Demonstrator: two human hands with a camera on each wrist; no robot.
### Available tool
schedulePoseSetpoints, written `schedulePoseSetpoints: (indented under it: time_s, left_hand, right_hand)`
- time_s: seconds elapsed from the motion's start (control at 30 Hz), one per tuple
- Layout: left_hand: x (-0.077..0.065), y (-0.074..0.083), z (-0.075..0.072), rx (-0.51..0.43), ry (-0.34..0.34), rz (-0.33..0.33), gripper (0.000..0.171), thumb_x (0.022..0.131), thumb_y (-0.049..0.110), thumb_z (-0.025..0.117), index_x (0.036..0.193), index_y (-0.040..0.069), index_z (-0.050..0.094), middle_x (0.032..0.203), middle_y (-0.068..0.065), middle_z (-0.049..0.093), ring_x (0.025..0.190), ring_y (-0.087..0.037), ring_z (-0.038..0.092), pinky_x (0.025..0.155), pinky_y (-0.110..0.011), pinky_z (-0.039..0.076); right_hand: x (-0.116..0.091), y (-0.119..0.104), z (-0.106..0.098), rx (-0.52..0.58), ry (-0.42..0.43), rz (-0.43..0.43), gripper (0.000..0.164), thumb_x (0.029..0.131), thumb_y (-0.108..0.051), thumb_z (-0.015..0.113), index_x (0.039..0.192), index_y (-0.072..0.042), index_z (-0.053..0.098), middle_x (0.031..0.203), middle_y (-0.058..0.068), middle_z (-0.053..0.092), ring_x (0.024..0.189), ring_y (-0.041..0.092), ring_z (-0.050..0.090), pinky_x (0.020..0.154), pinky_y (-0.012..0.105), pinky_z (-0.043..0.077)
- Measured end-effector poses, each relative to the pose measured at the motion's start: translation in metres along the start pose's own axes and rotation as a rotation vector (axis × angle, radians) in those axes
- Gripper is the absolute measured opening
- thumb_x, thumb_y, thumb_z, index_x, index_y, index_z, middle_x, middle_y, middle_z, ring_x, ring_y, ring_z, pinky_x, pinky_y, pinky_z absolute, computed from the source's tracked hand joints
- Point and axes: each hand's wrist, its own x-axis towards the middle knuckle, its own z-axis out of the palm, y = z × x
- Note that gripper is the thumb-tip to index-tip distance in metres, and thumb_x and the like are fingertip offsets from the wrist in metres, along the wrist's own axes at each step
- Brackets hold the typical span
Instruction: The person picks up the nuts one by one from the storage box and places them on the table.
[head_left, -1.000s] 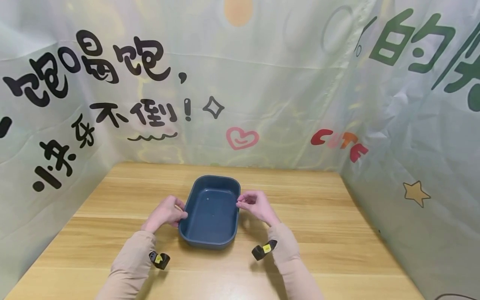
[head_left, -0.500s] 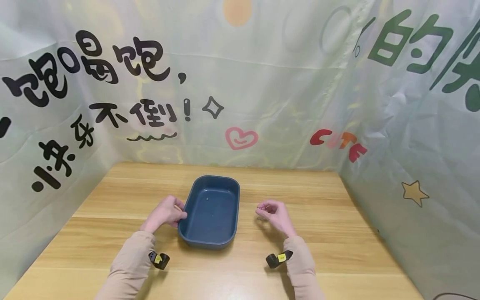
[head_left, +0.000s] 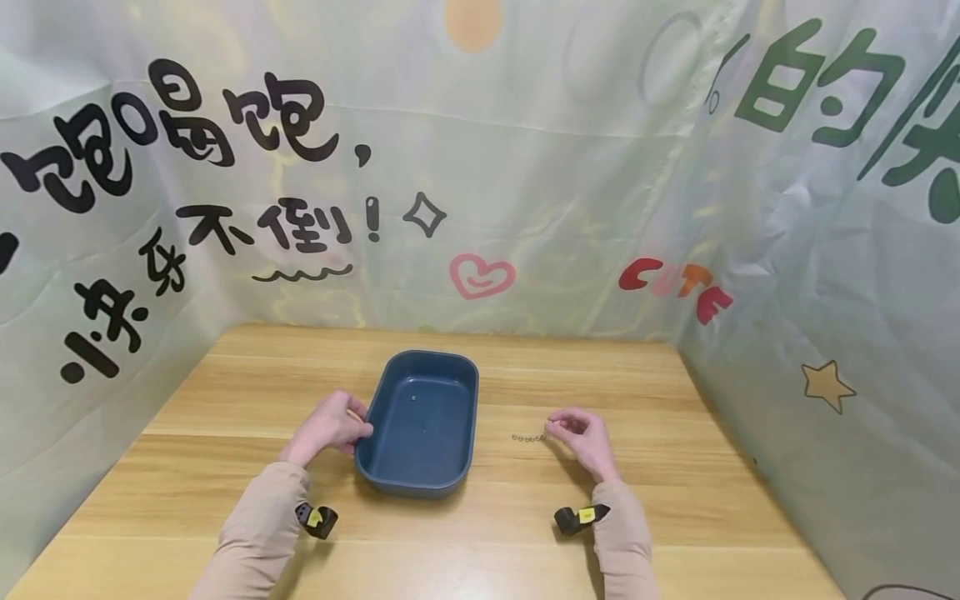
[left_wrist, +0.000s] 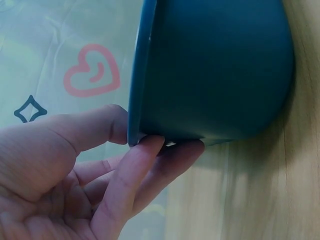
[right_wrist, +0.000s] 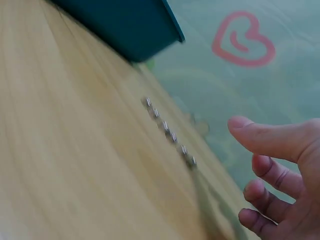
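Note:
A dark blue, rounded rectangular plastic box [head_left: 420, 425] stands on the table. My left hand [head_left: 333, 425] grips the box's left side; in the left wrist view the thumb lies at its rim and the fingers [left_wrist: 125, 180] press its outer wall. A row of several small shiny metal pieces [right_wrist: 170, 135] lies to the right of the box, too small to name surely. My right hand [head_left: 581, 437] is just above the right end of that row. In the right wrist view its fingers [right_wrist: 272, 175] are loosely bent, with nothing seen between them and the thumb.
The wooden table [head_left: 637, 517] meets printed cloth walls [head_left: 525, 167] at the back and both sides. A tiny bright spot shows on the box's floor; whether it is an object or a reflection is unclear. A black camera is strapped at each wrist.
My right hand has moved right, from the box's right edge to the right end of the metal row, which has come into sight. My left hand stays on the box.

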Motion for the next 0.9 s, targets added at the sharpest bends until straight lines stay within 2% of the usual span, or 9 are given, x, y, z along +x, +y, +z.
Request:
schedulePoseSetpoints:
  time_s: [0.13,0.47,0.63,0.8,0.9]
  left_hand:
    - [0.000,0.000,0.000,-0.006,0.001,0.002,0.030,0.080,-0.002,0.066,0.107,-0.016,0.061,0.078,-0.016,0.072,0.062,-0.018,0.069,0.056,-0.033,0.064]
    - [-0.001,0.001,0.000,-0.004,-0.002,0.005,0.031,0.080,-0.002,0.066,0.107,-0.015,0.062,0.078,-0.016,0.072,0.063,-0.017,0.069,0.056,-0.032,0.064]
    - [-0.001,0.002,-0.001,0.016,0.006,0.013,0.029,0.080,-0.001,0.066,0.106,-0.015,0.063,0.079,-0.015,0.072,0.062,-0.016,0.067,0.056,-0.032,0.064]
    - [-0.001,0.001,-0.001,0.025,0.004,0.018,0.028,0.080,-0.001,0.065,0.105,-0.015,0.062,0.078,-0.015,0.071,0.061,-0.015,0.067,0.055,-0.032,0.064]
    - [-0.001,0.001,-0.001,0.025,0.007,0.013,0.028,0.080,-0.001,0.066,0.104,-0.014,0.062,0.077,-0.015,0.070,0.061,-0.015,0.067,0.055,-0.032,0.064]
  right_hand:
    - [-0.002,0.007,-0.007,-0.031,0.012,0.012,0.026,0.082,-0.005,0.079,0.103,0.008,0.072,0.097,0.020,0.072,0.074,0.001,0.054,0.069,0.014,0.048]
    - [-0.003,0.018,-0.009,-0.114,0.021,0.003,0.020,0.081,-0.006,0.080,0.098,0.003,0.075,0.079,0.005,0.065,0.068,0.002,0.052,0.063,0.014,0.046]
    - [-0.004,0.021,-0.008,-0.135,0.006,-0.050,0.017,0.079,-0.008,0.082,0.093,-0.001,0.076,0.077,0.000,0.062,0.069,0.003,0.050,0.064,0.016,0.045]
    - [-0.004,0.027,-0.007,-0.125,0.016,-0.167,0.012,0.077,-0.006,0.080,0.087,-0.002,0.076,0.072,-0.006,0.059,0.066,0.001,0.049,0.058,0.017,0.042]
    - [-0.004,0.031,-0.006,-0.148,0.008,-0.172,0.011,0.077,-0.007,0.080,0.087,-0.003,0.076,0.074,-0.004,0.061,0.067,0.000,0.048,0.058,0.016,0.042]
